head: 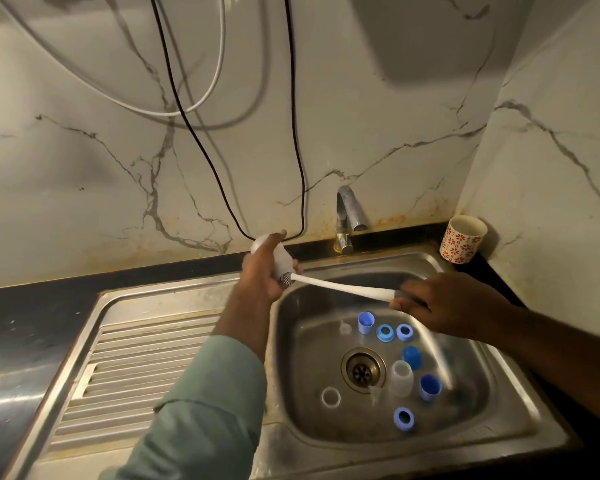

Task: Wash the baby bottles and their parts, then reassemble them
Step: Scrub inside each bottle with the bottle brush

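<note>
Bottle [273, 255] gripped in left hand [262, 268] over sink [520, 403] rim, mouth turned toward brush [340, 286] for scrubbing inside. Right hand [444, 304] curled round brush handle, bristles buried in bottle mouth. Below in basin, loose: clear bottle [400, 377], blue caps [430, 386], rings [404, 418], awaiting wash.

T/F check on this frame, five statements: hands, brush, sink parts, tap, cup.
1. The left hand grips a baby bottle. True.
2. The right hand holds a sponge. False: it grips the brush handle.
3. Blue parts lie in the sink basin. True.
4. Water runs from the tap. False: no stream shows.
5. The patterned cup stands in the basin. False: it sits on the counter corner.
</note>
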{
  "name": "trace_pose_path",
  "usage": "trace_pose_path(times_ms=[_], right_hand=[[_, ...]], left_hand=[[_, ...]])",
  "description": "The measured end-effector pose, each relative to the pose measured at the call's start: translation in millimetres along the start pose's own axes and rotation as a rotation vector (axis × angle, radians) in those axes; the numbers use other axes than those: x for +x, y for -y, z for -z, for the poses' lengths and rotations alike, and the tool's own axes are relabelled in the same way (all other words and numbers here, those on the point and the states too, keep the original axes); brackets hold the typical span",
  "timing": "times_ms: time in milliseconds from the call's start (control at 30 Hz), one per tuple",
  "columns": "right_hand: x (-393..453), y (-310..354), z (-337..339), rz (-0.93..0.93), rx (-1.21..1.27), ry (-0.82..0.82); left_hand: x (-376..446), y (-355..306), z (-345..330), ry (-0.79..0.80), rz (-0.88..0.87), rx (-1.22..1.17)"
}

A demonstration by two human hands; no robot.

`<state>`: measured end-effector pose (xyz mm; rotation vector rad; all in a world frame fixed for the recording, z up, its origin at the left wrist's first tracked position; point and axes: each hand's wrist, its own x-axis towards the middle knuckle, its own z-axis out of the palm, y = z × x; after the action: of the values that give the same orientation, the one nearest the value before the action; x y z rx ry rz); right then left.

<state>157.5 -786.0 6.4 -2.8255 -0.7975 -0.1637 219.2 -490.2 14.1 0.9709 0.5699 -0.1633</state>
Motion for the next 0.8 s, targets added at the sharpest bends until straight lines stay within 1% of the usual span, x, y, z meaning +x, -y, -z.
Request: trace_pose_path(times_ms=[33, 100, 133, 167, 200, 233, 300, 367, 400, 500, 567, 600, 633, 667, 700, 733, 800], right_hand=[[-3.0, 1.5, -1.0, -0.049, 0.191, 0.018], [-11.1, 8.2, -9.9, -0.151, 0.549, 0.083], [-14.0, 11.9, -17.5, -0.168, 0.642, 0.103], [-16.2, 14.1, -24.2, -0.167, 0.679, 0.108], [-16.9, 14.2, -28.4, -0.164, 0.686, 0.096], [-17.3, 12.3, -29.7, -0.168, 0.67, 0.073], [-16.5, 3.7, -26.0, -0.186, 0.593, 0.023], [-17.9, -6.3, -22.2, -0.173, 0.437, -0.009], [-18.9, -9.4, -21.3, -0.158, 0.347, -0.01], [-16.6, -9.5, -20.4, -0.099, 0.082, 0.055], [-10.8, -7.6, -18.9, -0.069, 0.063, 0.101], [-8.3, -6.1, -16.5, -0.059, 0.085, 0.103], [-7.2, -5.2, -13.7, -0.058, 0.138, 0.096], [-7.7, -5.7, -11.2, -0.065, 0.226, 0.081], [-9.6, -6.2, -9.4, -0.077, 0.322, 0.066], [-12.0, -5.5, -8.2, -0.09, 0.405, 0.06], [-16.0, -4.1, -11.2, -0.1, 0.513, 0.062]], left_hand=[[-1.2, 6.6, 1.4, 0.131, 0.034, -0.165], [-3.6, 20.9, 7.8, 0.406, 0.032, -0.54], [-2.3, 27.6, 9.8, 0.531, 0.021, -0.682], [-1.6, 31.7, 8.8, 0.58, -0.01, -0.691], [-1.4, 32.7, 5.3, 0.586, -0.027, -0.625], [-1.4, 31.6, 2.5, 0.52, -0.034, -0.494], [1.9, 24.6, 6.7, 0.289, -0.043, -0.251], [12.5, 14.1, 20.6, 0.109, -0.094, -0.126], [14.3, 7.4, 26.3, 0.073, -0.099, -0.04], [8.7, -3.8, 16.3, 0.048, 0.026, 0.115], [9.0, -4.6, 1.5, -0.062, -0.024, 0.248], [7.3, -4.5, -4.0, -0.097, -0.066, 0.262], [7.7, -3.3, -4.7, -0.052, -0.072, 0.195], [7.2, -1.0, -4.6, 0.058, -0.022, 0.029], [3.4, 2.6, -3.5, 0.201, 0.027, -0.136], [0.2, 8.0, -1.1, 0.323, 0.039, -0.302], [1.1, 22.6, 4.7, 0.483, -0.005, -0.527]])
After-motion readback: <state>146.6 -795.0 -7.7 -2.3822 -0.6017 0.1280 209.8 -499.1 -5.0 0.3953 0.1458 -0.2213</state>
